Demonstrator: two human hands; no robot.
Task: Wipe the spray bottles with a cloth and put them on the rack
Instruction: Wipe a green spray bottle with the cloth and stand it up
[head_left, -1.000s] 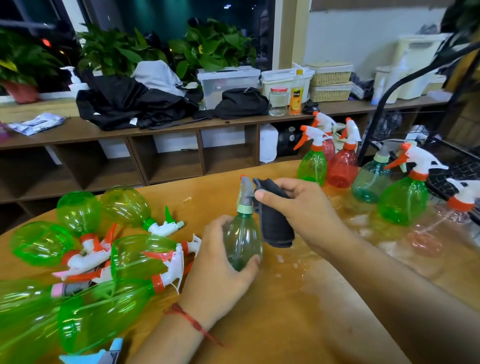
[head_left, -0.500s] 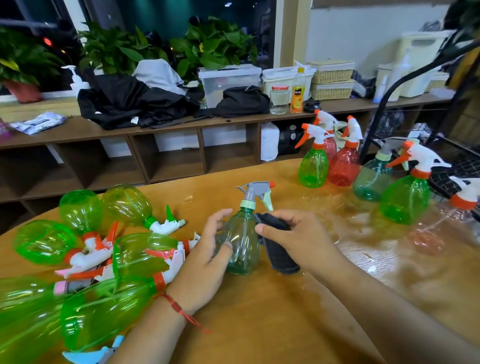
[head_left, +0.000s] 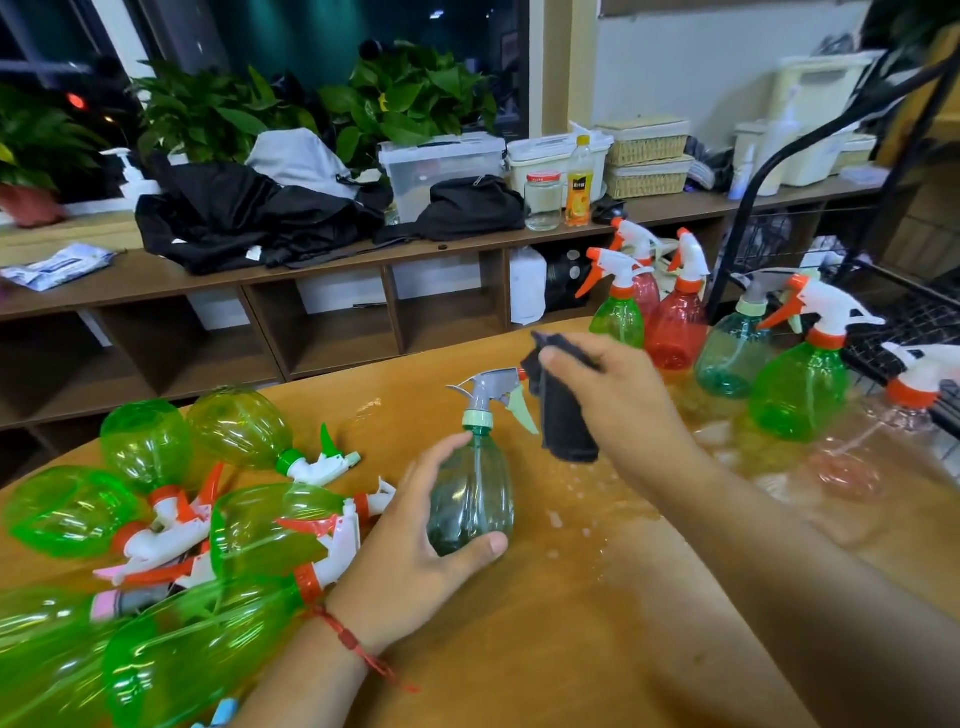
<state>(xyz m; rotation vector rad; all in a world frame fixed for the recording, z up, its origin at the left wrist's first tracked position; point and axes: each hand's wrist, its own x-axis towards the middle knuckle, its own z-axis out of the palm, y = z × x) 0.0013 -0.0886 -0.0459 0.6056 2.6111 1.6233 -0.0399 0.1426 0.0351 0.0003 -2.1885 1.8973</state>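
L hand (head_left: 410, 561) grips a teal spray bottle (head_left: 470, 499) round its belly, upright on the tabletop (head_left: 571, 649). R hand (head_left: 613, 395) clutches a dark cloth (head_left: 563, 421) just beside the bottle's nozzle. Green bottles (head_left: 156, 519) lie piled at left; other bottles (head_left: 800, 395) stand at right, near the black rack (head_left: 924, 317).

Upright teal spray bottle (head_left: 470, 499), black cloth (head_left: 563, 415) beside.
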